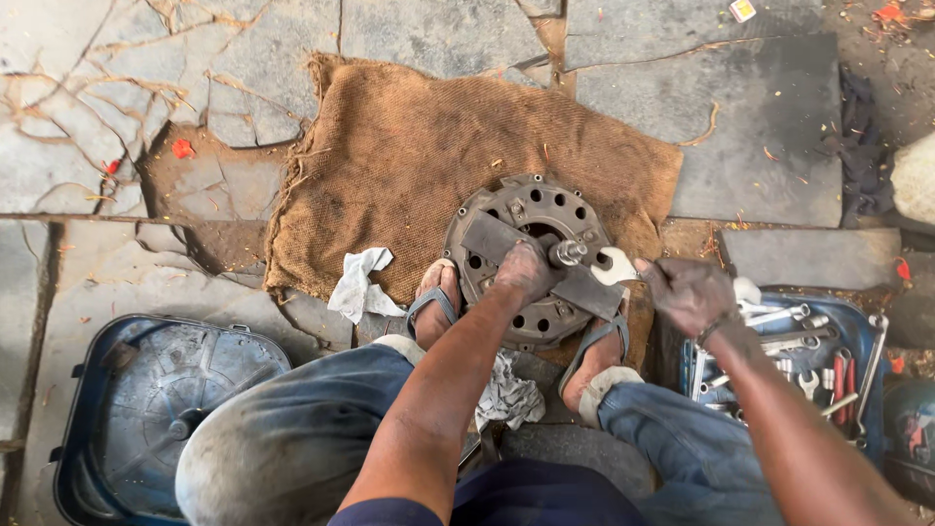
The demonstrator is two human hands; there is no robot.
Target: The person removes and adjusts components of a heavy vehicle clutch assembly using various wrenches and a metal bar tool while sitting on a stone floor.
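Head view: left hand [526, 270] presses the bar [545, 263] on the clutch plate [526, 258]; right hand [691, 292], clenched around the spanner [614, 265], should pull steadily, square on the bolt [568, 252].

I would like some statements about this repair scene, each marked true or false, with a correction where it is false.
1. The left hand presses on a flat metal bar laid across the round clutch plate. True.
2. The right hand holds a hammer. False: it holds a spanner at the bolt in the middle.
3. The clutch plate lies on a brown sack cloth. True.
4. The tray of tools is by the left knee. False: it is by the right leg.
5. Both feet are bare. False: they wear sandals.
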